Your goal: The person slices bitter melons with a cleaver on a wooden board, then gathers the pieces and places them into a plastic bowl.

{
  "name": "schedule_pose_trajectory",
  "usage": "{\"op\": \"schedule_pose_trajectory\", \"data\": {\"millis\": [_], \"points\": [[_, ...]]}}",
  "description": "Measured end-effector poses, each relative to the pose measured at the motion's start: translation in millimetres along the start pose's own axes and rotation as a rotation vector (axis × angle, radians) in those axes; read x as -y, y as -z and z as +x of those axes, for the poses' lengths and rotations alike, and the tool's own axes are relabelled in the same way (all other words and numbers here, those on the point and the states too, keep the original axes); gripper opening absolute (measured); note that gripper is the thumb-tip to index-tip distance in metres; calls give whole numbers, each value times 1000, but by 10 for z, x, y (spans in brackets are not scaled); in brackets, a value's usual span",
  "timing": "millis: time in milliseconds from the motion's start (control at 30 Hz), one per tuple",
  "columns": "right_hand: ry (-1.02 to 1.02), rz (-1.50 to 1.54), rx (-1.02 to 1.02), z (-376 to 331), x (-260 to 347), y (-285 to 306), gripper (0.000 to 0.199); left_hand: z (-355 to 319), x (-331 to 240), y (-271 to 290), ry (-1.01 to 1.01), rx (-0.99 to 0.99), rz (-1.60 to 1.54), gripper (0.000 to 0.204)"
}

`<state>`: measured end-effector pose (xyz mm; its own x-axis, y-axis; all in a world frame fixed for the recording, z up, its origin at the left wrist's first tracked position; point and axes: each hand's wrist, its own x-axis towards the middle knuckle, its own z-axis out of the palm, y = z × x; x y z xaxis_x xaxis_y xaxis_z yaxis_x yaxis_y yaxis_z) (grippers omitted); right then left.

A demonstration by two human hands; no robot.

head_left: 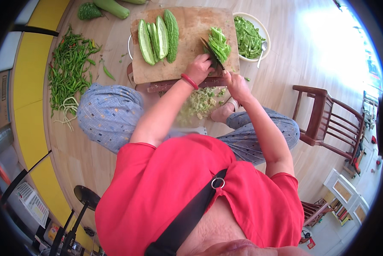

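Note:
On the wooden cutting board [189, 25], my left hand [200, 69] is closed, fingers curled over a piece of bitter melon mostly hidden beneath them. My right hand [237, 86] grips the handle of a kitchen knife [213, 53], whose dark blade slants beside my left fingertips. Thin green bitter melon slices [219, 45] are heaped against the blade's right side. Several bitter melon halves [146, 42] lie at the board's left, some with hollowed insides facing up, and one [172, 36] with its bumpy skin up.
Right of the board stands a white bowl [265, 32] of green slices with a spoon [262, 53]. Green chilies [70, 64] spread over the floor at left, below whole gourds [111, 7]. Scraps [200, 102] lie under the board's near edge. A wooden chair [323, 115] stands at right.

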<state>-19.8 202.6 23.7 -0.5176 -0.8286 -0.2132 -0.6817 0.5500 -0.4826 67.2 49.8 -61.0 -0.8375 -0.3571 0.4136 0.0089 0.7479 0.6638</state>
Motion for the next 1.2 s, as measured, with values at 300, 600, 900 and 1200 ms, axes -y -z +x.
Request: {"op": "schedule_pose_trajectory", "data": {"millis": [300, 600, 900, 1200], "points": [[-26, -2, 145, -107, -73, 135, 35, -40, 5, -51, 6, -35, -64, 20], [-71, 82, 37, -41, -4, 91, 35, -49, -25, -33, -38, -72, 33, 21], [-23, -118, 118, -6, -81, -94, 21, -63, 14, -65, -14, -43, 27, 14], [-7, -15, 118, -194, 15, 111, 29, -65, -20, -40, 31, -82, -1, 10]]}}
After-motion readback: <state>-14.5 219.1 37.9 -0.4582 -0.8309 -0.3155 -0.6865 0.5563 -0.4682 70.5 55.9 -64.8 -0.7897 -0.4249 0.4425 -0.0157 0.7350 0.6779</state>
